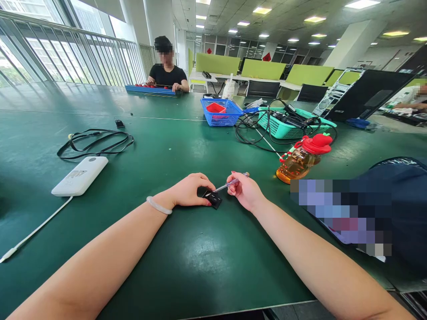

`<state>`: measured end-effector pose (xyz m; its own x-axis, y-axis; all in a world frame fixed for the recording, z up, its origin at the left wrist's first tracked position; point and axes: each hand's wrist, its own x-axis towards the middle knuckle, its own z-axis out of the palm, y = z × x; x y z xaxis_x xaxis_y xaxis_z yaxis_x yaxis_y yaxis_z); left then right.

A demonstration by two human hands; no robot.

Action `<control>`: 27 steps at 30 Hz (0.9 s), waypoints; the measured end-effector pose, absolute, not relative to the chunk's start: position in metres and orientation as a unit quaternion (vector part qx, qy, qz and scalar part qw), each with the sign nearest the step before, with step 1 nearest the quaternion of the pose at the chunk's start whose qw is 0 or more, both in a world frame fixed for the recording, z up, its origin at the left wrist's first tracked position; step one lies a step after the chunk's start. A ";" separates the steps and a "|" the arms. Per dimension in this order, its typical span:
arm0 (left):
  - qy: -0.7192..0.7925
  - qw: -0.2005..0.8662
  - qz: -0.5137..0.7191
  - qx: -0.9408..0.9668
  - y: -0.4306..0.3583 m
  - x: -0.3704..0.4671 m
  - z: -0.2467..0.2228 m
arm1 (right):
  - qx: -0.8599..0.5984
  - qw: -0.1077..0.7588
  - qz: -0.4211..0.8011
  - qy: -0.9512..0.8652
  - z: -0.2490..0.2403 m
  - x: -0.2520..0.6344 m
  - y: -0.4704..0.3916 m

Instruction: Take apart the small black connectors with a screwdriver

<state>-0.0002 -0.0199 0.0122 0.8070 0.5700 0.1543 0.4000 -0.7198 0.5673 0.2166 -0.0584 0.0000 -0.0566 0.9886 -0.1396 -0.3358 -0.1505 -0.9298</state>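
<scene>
On the green tabletop (pixel 200 249), my left hand (pixel 191 190) is closed around a small flat black part (pixel 215 202), its thumb and fingers at the left edge. Pale marks show on the part's upper face, too small to make out. My right hand (pixel 248 192) grips a slim screwdriver (pixel 230 182) with a clear handle. The screwdriver slants down to the left, its tip at the top of the black part. A pale bangle (pixel 159 206) circles my left wrist.
Left lie a white power bank (pixel 81 175) and a coiled black cable (pixel 100 144). Beyond are a blue basket (pixel 223 119) and a teal basket (pixel 280 129) with cables. A red-lidded bottle (pixel 295 164) and a dark bag (pixel 400 213) are right. A person (pixel 168 75) sits across.
</scene>
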 end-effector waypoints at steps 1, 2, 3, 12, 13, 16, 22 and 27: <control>0.263 0.262 0.161 0.914 -0.020 0.000 0.012 | -0.434 0.534 0.622 -0.372 0.000 0.217 -0.058; 0.260 0.260 0.162 0.916 -0.020 0.000 0.012 | -0.435 0.537 0.622 -0.369 0.001 0.217 -0.059; 0.257 0.259 0.163 0.917 -0.019 0.000 0.013 | -0.436 0.539 0.621 -0.366 0.001 0.217 -0.059; 0.301 0.203 0.171 0.916 -0.016 0.001 0.009 | -0.516 0.552 0.481 -0.445 0.005 0.222 -0.060; 0.314 0.198 0.173 0.912 -0.015 0.001 0.008 | -0.535 0.559 0.427 -0.468 0.007 0.224 -0.061; 0.347 0.186 0.179 0.902 -0.012 0.001 0.005 | -0.564 0.575 0.252 -0.536 0.014 0.226 -0.070; 0.345 0.193 0.172 0.902 -0.010 0.000 0.005 | -0.509 0.530 0.134 -0.665 0.020 0.217 -0.087; 0.330 0.201 0.179 0.905 -0.012 -0.001 0.005 | -0.486 0.466 0.108 -0.731 0.015 0.211 -0.086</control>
